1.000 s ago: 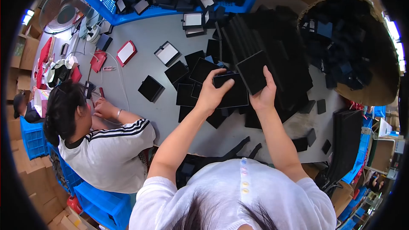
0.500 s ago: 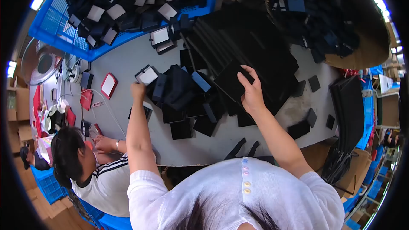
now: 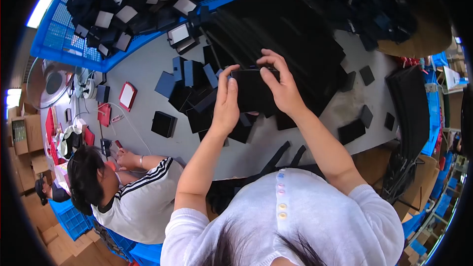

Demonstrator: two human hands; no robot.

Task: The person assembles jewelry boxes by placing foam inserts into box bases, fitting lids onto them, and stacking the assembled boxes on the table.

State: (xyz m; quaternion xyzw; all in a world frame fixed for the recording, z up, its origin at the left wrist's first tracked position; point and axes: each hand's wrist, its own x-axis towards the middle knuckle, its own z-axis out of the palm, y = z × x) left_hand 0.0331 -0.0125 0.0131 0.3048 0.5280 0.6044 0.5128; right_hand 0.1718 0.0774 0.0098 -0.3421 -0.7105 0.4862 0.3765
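Note:
A flat black piece (image 3: 256, 92) is held between my two hands above the table. My left hand (image 3: 226, 101) grips its left edge, with the thumb on its near face. On its right side, my right hand (image 3: 282, 81) has the thumb over the top edge and the fingers curled behind. Left of my hands lies a loose pile of black and dark blue boxes (image 3: 189, 76). Behind and to the right spreads a large stack of black sheets (image 3: 295, 34). A single black box (image 3: 163, 124) sits apart on the left.
A blue basket (image 3: 64, 39) full of small boxes stands at the back left. At the back right is a large carton (image 3: 428, 34) with dark pieces. A co-worker (image 3: 138, 197) sits at my left, near a red case (image 3: 128, 95). Small black blocks (image 3: 352, 132) lie to the right.
My left hand has come back from the open box at the left to the held piece. That white-lined box no longer shows there; blue-sided boxes lie on the pile. The view has shifted.

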